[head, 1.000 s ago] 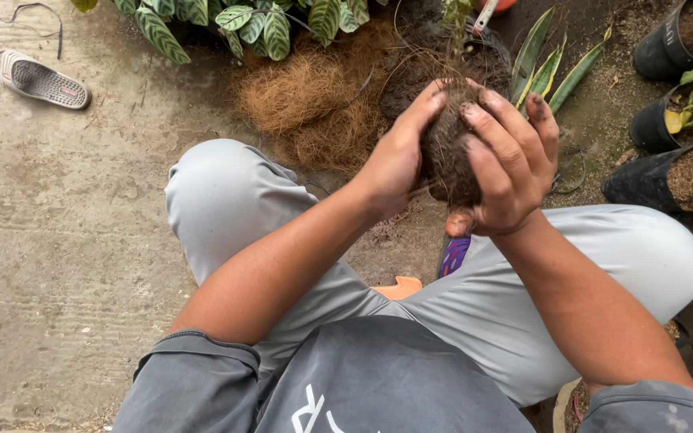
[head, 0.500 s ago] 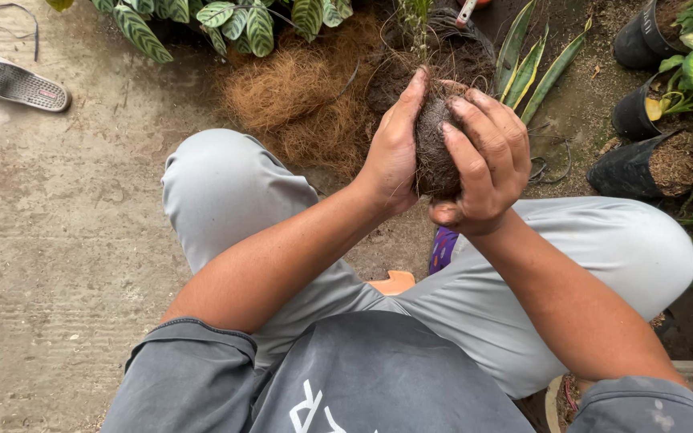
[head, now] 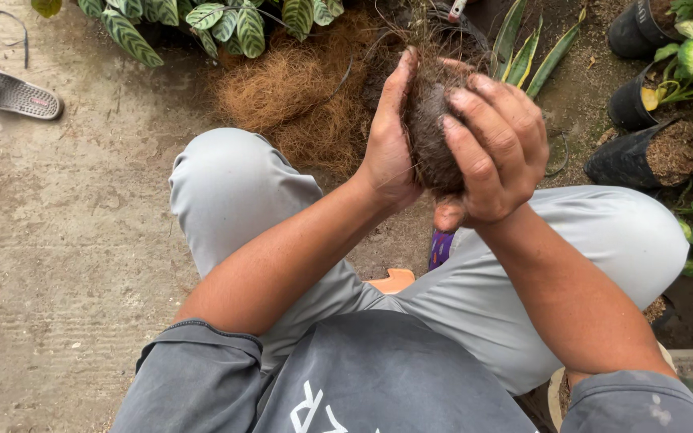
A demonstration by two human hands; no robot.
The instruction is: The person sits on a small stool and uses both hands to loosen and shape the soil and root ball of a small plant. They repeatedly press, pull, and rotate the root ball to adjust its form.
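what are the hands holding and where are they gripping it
Both hands cup a dark fibrous root ball: the left hand presses its left side, and the right hand wraps its right side and front with its fingers.

Grey sandal (head: 11, 91) lying on concrete floor (head: 66, 265) at far left. Brown coconut fibre heap (head: 290, 92) below striped-leaf plants (head: 202, 20). Black nursery pots (head: 643, 152) with soil and green leaves at right.

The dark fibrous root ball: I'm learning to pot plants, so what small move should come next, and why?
Probably keep pressing and turning the dark fibrous root ball between both palms. The left hand and right hand cup it from either side, loose fibres stick out on top, and the brown coconut fibre pile lies just beyond.
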